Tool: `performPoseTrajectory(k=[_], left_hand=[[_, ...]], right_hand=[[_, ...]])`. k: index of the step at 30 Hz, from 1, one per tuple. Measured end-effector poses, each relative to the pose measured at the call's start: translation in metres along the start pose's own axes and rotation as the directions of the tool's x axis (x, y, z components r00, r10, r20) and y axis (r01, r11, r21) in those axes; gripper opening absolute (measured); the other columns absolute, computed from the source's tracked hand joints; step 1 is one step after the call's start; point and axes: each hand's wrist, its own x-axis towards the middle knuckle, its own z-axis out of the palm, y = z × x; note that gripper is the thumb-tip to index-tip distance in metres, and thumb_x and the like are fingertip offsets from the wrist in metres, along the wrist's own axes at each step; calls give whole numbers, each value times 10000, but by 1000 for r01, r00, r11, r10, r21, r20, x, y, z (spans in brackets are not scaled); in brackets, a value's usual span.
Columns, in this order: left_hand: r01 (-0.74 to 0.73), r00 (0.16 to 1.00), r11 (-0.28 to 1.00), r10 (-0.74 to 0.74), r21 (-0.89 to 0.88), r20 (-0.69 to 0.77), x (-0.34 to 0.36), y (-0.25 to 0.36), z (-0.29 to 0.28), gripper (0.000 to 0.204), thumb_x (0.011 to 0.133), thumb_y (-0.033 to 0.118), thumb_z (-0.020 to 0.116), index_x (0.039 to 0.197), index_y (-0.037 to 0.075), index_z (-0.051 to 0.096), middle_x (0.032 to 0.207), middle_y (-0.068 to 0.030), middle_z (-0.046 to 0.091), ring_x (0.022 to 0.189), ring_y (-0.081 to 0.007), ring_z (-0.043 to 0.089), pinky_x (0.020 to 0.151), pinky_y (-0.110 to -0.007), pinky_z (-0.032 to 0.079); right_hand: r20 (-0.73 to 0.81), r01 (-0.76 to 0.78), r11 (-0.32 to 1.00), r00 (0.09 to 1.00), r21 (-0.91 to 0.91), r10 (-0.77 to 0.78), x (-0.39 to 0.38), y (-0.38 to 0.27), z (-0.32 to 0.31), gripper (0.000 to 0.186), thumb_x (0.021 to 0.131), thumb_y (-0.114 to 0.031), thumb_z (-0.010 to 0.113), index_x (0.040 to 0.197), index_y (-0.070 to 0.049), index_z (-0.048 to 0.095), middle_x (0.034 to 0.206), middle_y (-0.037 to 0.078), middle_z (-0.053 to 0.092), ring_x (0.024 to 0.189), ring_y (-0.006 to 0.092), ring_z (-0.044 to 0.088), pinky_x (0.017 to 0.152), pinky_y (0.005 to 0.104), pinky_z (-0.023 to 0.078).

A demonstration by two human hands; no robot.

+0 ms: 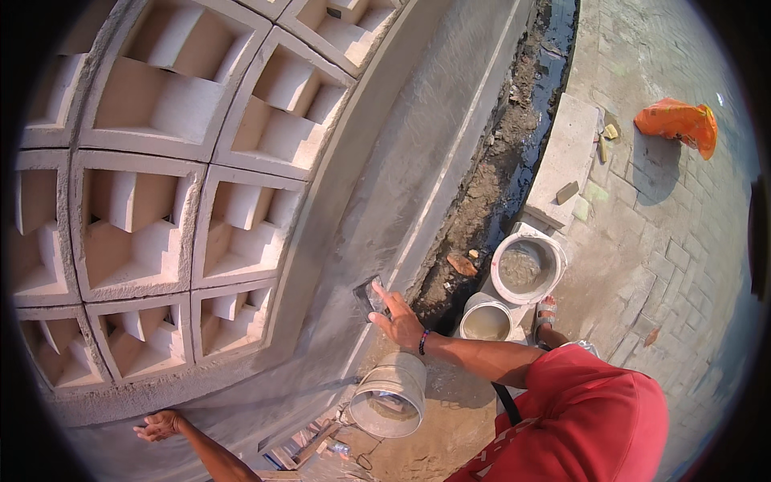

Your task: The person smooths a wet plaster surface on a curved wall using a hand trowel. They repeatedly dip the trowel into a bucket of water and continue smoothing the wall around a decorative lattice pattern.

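My right hand (395,319) is closed on a small dark grey rectangular block, which looks like a plastering float (367,300). The float lies against the smooth grey plastered wall band (353,249), close to its lower edge. My fingers hide part of it, so its exact kind is unclear. At the lower left, my left hand (159,426) is beside the plastered surface under the block screen, its fingers loosely stretched and nothing visible in them. Whether it touches the wall cannot be told. Below my right forearm stands a mortar-smeared bucket (389,395) with some grey contents.
A pale hollow-block screen (197,157) rises on the left. Two buckets, one with wet mortar (522,267) and one with murky liquid (487,323), stand beside a drain channel (530,145). A concrete slab (566,161) edges the paving, where an orange bag (679,127) lies.
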Motion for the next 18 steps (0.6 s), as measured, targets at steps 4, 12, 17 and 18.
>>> performPoseTrajectory(k=[4,12,17,18], left_hand=[[45,991,998,-39,-43,131,-1,-4,-10,556,938,408,420,1374,64,383,1420,-213,288,1295,-333,309,1057,-443,276],[487,628,854,-199,-180,753,-118,66,-175,452,934,232,453,1302,-28,418,1307,-236,458,1205,-372,439,1003,-436,336],[598,-710,800,556,-46,432,-302,193,-471,499,902,225,529,1350,30,425,1269,-194,536,1220,-271,476,1031,-343,332],[629,-718,767,635,-123,284,-332,205,-531,509,901,261,530,1350,41,434,1257,-180,551,1212,-259,484,1020,-339,341]], right_hand=[[-38,-232,841,969,-489,245,-96,118,-172,687,832,-404,573,1413,-132,328,1178,287,501,1114,426,474,972,434,374],[-888,-953,6,284,-302,362,-308,81,-562,501,796,-310,560,1252,-109,519,1159,251,568,1086,379,563,905,444,470],[-907,-895,385,338,-226,252,-399,78,-629,630,725,-304,624,1290,-61,485,1175,235,582,1082,366,572,935,408,453],[-881,-872,411,392,-265,265,-411,80,-620,652,715,-307,635,1297,-57,480,1183,228,581,1084,360,573,939,401,452]])
